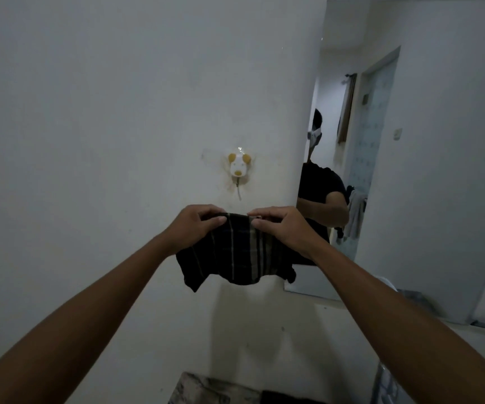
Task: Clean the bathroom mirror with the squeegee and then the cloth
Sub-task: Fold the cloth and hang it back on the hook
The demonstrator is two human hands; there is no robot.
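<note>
**A:** ok so nearest the camera it's just two bare forearms reaching up and away. What are the hands doing?

**B:** both are on the cloth (pixel 237 252). The left hand (pixel 196 225) pinches its top edge at the left, the fingers (pixel 216 220) curled shut over the fabric. The right hand (pixel 282 225) grips the top edge at the right the same way, closed tight. The two hands nearly meet at the middle.

**A:** and the cloth itself?

**B:** dark, pale stripes, hanging loose below both hands in front of the wall (pixel 104 126).

**A:** farther back?

**B:** a dog-face hook (pixel 237 168) on the wall just above the hands. The mirror (pixel 439 141) sits far right, its lower left corner behind the right wrist.
</note>
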